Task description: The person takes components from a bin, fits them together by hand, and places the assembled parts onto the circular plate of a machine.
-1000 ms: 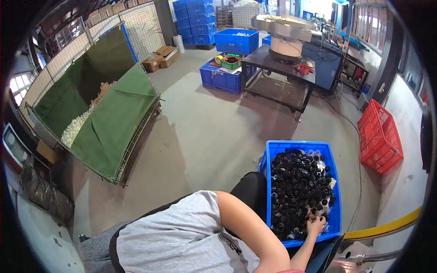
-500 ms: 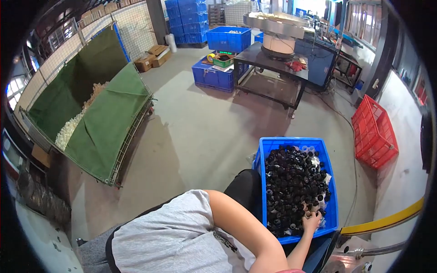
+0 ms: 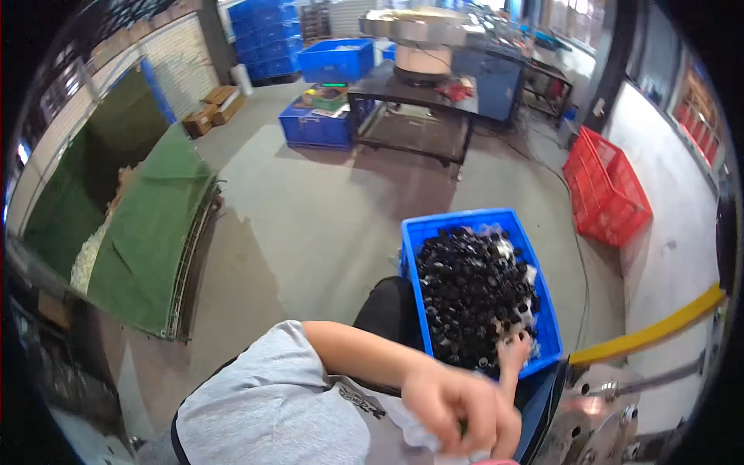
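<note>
A blue plastic bin (image 3: 552, 325) filled with small black plastic parts (image 3: 473, 287), mixed with some white and clear pieces, stands in front of me at the right. My right hand (image 3: 513, 353) reaches into its near right corner, fingers curled around a small black part at the top of the pile. Nearer to me, outside the bin, is my left hand (image 3: 457, 407), blurred by motion. Its fingers are bent inward in a pinch; something small and dark seems to show between them, too smeared to name.
Close on the right are metal machine parts (image 3: 593, 426) and a yellow bar (image 3: 651, 325). A red crate (image 3: 608, 190) leans by the wall. To the left stands a green fabric-sided cart (image 3: 151, 240) with whitish pieces. A machine table (image 3: 411, 97) stands ahead.
My left hand has come into view, raised in front of the body; before, only its bent arm showed. My right hand stays in the bin. The whole view has shifted.
</note>
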`<state>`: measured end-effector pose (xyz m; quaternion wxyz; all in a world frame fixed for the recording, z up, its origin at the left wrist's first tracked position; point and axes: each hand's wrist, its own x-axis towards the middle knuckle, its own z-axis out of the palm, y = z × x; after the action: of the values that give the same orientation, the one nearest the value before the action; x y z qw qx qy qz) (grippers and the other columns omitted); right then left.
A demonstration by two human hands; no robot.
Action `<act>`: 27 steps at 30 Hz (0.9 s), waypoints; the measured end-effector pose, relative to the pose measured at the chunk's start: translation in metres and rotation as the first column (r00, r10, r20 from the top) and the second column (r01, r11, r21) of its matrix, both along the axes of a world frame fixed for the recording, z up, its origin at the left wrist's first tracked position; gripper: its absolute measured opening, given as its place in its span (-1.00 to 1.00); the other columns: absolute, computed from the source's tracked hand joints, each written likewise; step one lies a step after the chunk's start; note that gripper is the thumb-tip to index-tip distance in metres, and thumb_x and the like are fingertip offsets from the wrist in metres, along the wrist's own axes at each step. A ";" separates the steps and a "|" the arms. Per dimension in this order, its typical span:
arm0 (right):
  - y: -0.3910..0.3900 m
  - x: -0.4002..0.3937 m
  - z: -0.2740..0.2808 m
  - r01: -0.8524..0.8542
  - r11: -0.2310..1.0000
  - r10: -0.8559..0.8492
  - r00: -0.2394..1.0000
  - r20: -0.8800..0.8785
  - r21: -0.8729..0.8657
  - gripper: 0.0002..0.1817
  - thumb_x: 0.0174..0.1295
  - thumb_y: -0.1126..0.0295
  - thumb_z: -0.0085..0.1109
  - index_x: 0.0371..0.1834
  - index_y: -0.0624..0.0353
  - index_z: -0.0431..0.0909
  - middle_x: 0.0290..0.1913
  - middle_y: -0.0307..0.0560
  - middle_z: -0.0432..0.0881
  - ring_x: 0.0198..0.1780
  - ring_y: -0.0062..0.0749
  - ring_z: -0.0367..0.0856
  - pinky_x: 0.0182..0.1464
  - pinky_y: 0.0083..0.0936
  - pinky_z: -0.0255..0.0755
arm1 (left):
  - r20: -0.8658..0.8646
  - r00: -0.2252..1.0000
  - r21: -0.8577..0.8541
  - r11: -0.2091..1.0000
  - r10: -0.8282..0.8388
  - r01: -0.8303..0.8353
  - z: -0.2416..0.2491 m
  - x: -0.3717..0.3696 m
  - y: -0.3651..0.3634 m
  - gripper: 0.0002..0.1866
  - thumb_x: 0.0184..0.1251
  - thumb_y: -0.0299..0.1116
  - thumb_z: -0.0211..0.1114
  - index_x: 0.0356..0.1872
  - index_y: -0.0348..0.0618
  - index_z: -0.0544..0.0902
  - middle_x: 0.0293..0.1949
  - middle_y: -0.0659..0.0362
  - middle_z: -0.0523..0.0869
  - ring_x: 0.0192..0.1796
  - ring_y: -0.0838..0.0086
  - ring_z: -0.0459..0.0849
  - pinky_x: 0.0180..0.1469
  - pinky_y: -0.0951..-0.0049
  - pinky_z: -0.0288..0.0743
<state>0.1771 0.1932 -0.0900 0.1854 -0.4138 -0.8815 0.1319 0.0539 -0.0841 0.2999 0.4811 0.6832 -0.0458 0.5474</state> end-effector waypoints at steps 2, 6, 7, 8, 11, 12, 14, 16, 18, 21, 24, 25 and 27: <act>-0.013 -0.003 0.010 -0.053 0.999 0.054 0.990 -0.127 0.005 -0.79 0.01 0.32 0.41 -0.40 0.21 0.63 0.17 0.14 0.53 0.09 0.14 0.54 0.12 -0.11 0.48 | -0.046 0.972 -0.246 0.941 0.229 -0.233 -0.029 -0.029 0.007 -0.67 0.41 -0.18 0.16 -0.55 -0.03 0.65 -0.12 0.13 0.71 -0.02 0.24 0.59 0.12 0.21 0.43; -0.063 -0.005 0.053 -0.026 0.980 -0.050 0.929 -0.368 -0.198 -0.71 0.17 0.24 0.43 -0.26 0.26 0.68 -0.01 0.02 0.61 -0.11 -0.05 0.62 0.03 -0.28 0.51 | -0.605 0.333 -0.006 0.414 0.723 -0.910 -0.143 -0.061 0.040 -0.87 0.21 -0.48 0.29 -0.22 -0.14 0.70 -0.02 0.06 0.70 0.05 0.19 0.59 0.17 0.26 0.46; -0.080 -0.005 0.062 -0.138 0.876 -0.126 0.860 -0.495 -0.463 -0.75 0.22 0.28 0.38 -0.20 0.24 0.67 0.04 -0.02 0.62 -0.08 -0.17 0.63 0.03 -0.36 0.50 | -0.630 0.207 0.088 0.334 0.748 -0.938 -0.173 -0.059 0.042 -0.59 0.06 -0.58 0.37 0.01 -0.14 0.65 0.13 0.02 0.64 0.20 0.15 0.55 0.27 0.19 0.43; -0.096 0.002 0.068 -0.363 0.663 -0.175 0.775 -0.607 -0.655 -0.75 0.28 0.31 0.34 -0.09 0.22 0.64 0.04 -0.07 0.64 -0.07 -0.32 0.63 0.01 -0.43 0.50 | -0.674 0.175 0.101 0.324 0.718 -0.941 -0.185 -0.049 0.044 -0.54 0.05 -0.57 0.38 0.07 -0.14 0.63 0.18 0.03 0.62 0.25 0.13 0.53 0.29 0.21 0.44; -0.159 0.013 0.118 -0.692 0.036 -0.561 0.583 -0.587 -0.721 -0.81 0.43 0.32 0.19 -0.03 0.15 0.63 -0.12 -0.22 0.65 -0.24 -0.52 0.60 -0.10 -0.62 0.45 | -0.760 0.241 -0.003 0.367 0.604 -0.930 -0.220 -0.021 0.018 -0.48 0.05 -0.54 0.41 0.14 -0.12 0.60 0.24 0.02 0.59 0.34 0.10 0.48 0.34 0.20 0.42; -0.166 0.008 0.118 -0.679 0.052 -0.571 0.582 -0.579 -0.733 -0.81 0.43 0.32 0.19 -0.03 0.15 0.63 -0.12 -0.22 0.65 -0.24 -0.52 0.60 -0.10 -0.62 0.45 | -0.772 0.313 -0.068 0.417 0.554 -0.906 -0.228 -0.024 0.021 -0.47 0.06 -0.53 0.41 0.15 -0.12 0.60 0.25 0.01 0.58 0.38 0.08 0.45 0.37 0.17 0.38; -0.184 0.016 0.117 -0.714 -0.067 -0.715 0.521 -0.465 -0.697 -0.75 0.48 0.30 0.14 0.12 0.13 0.56 -0.08 -0.22 0.64 -0.16 -0.56 0.60 -0.09 -0.66 0.44 | -0.779 0.449 -0.196 0.511 0.437 -0.837 -0.245 -0.015 0.029 -0.47 0.08 -0.50 0.43 0.17 -0.10 0.58 0.29 -0.02 0.56 0.45 0.03 0.38 0.43 0.11 0.32; -0.191 0.019 0.124 -0.716 -0.039 -0.756 0.477 -0.448 -0.697 -0.75 0.49 0.30 0.14 0.14 0.11 0.55 -0.07 -0.22 0.63 -0.14 -0.56 0.60 -0.08 -0.65 0.45 | -0.735 0.447 -0.144 0.528 0.510 -0.837 -0.260 -0.008 0.032 -0.49 0.11 -0.50 0.42 0.16 -0.10 0.58 0.29 -0.02 0.56 0.45 0.03 0.38 0.43 0.09 0.32; -0.203 0.018 0.136 -0.732 -0.017 -0.813 0.407 -0.417 -0.681 -0.74 0.49 0.30 0.14 0.17 0.09 0.53 -0.05 -0.22 0.62 -0.10 -0.56 0.60 -0.06 -0.63 0.45 | -0.639 0.401 -0.026 0.503 0.657 -0.864 -0.274 -0.002 0.023 -0.53 0.16 -0.49 0.39 0.15 -0.11 0.59 0.30 -0.02 0.55 0.45 0.03 0.37 0.43 0.06 0.31; -0.210 0.019 0.128 -0.739 -0.024 -0.866 0.352 -0.356 -0.673 -0.73 0.50 0.30 0.12 0.20 0.07 0.50 -0.03 -0.22 0.61 -0.06 -0.56 0.59 -0.04 -0.62 0.45 | -0.564 0.389 -0.032 0.452 0.728 -0.892 -0.280 0.010 0.015 -0.54 0.20 -0.49 0.37 0.16 -0.12 0.57 0.30 -0.02 0.55 0.44 0.04 0.38 0.43 0.04 0.30; -0.211 0.015 0.108 -0.782 -0.067 -0.927 0.278 -0.250 -0.620 -0.71 0.52 0.31 0.09 0.24 0.06 0.47 0.01 -0.20 0.60 -0.01 -0.55 0.57 0.00 -0.61 0.45 | -0.529 0.383 -0.165 0.351 0.757 -0.922 -0.274 0.012 0.007 -0.53 0.26 -0.49 0.33 0.22 -0.14 0.52 0.30 -0.03 0.55 0.43 0.06 0.41 0.44 0.02 0.28; -0.211 0.013 0.104 -0.745 0.017 -0.908 0.267 -0.322 -0.666 -0.71 0.50 0.34 0.11 0.23 0.05 0.48 0.01 -0.20 0.59 -0.01 -0.52 0.58 0.02 -0.61 0.45 | -0.423 0.435 -0.237 0.366 0.795 -0.900 -0.276 0.012 0.008 -0.45 0.27 -0.51 0.31 0.30 -0.17 0.40 0.20 -0.04 0.62 0.31 0.06 0.55 0.37 0.07 0.38; -0.209 0.017 0.110 -0.677 0.146 -0.887 0.233 -0.399 -0.721 -0.71 0.47 0.37 0.13 0.22 0.04 0.49 0.00 -0.20 0.59 -0.02 -0.50 0.58 0.04 -0.61 0.45 | -0.404 0.470 -0.579 0.178 0.785 -0.796 -0.257 0.014 0.006 -0.44 0.35 -0.52 0.29 0.36 -0.13 0.34 0.00 0.02 0.68 0.00 0.25 0.69 0.17 0.24 0.52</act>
<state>0.1937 -0.0158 0.0198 0.3691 -0.3281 -0.1516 0.8562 0.0679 -0.0779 0.0430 0.3488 0.3680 0.5292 0.6803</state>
